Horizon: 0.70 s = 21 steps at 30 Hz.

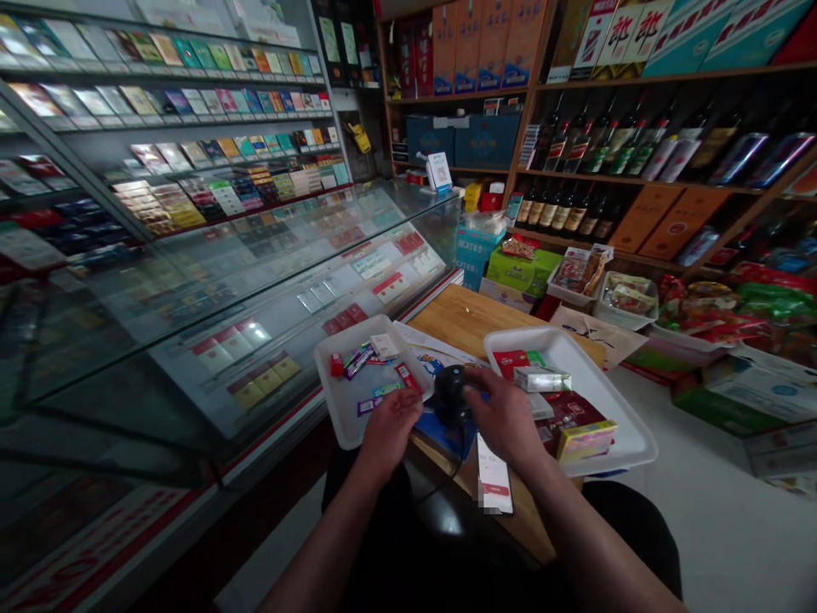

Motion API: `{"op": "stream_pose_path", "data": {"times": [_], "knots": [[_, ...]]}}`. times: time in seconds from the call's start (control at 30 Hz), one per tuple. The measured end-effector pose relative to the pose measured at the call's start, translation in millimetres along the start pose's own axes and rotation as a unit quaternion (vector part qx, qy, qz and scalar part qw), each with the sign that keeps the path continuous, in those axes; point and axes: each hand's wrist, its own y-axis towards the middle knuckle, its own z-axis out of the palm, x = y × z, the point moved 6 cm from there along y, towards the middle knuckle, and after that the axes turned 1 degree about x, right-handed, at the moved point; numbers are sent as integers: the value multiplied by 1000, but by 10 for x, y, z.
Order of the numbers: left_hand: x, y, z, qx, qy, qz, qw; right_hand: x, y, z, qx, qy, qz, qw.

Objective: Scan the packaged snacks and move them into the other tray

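Observation:
A black handheld barcode scanner (450,392) with a cord is gripped by my right hand (504,417), above the wooden table. My left hand (392,423) is closed at the near right edge of a white tray (337,421), its fingertips pinching a small red packet (407,377) with a white barcode patch. Small candy or gum packs lie in that tray, among them a purple pack (368,406) and a white box (384,346). In the right-hand white tray (629,426) are a silvery-white box (542,380), a yellow box (587,440) and dark red packages (574,417).
A phone (495,477) with a lit screen lies on the wooden table (459,311) between my forearms. A glass display counter (306,281) runs along the left. Shelves of bottles (574,209) stand behind, with snack bins (629,298) on the right.

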Motion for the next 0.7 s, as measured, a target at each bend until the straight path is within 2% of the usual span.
{"op": "stream_pose_path", "data": {"times": [0.07,0.13,0.2,0.27,0.4,0.5,0.6,0.7], "knots": [[-8,93,-293,-27,79,8,996,181,90,261,42,2,-39,998],[-18,176,-562,-54,200,23,978,297,183,523,80,-17,-63,995],[-9,253,-762,-63,332,39,941,354,278,799,129,-48,-78,987],[23,323,-891,-56,448,51,891,371,376,1054,167,-81,-87,979],[117,443,-979,-9,621,57,782,312,544,1528,246,-173,-79,950],[192,517,-966,37,686,59,724,229,630,1810,292,-246,-58,922],[290,586,-945,76,713,52,695,153,665,2040,346,-303,-53,887],[359,649,-939,81,722,46,686,107,690,2199,382,-320,-53,865]]}}
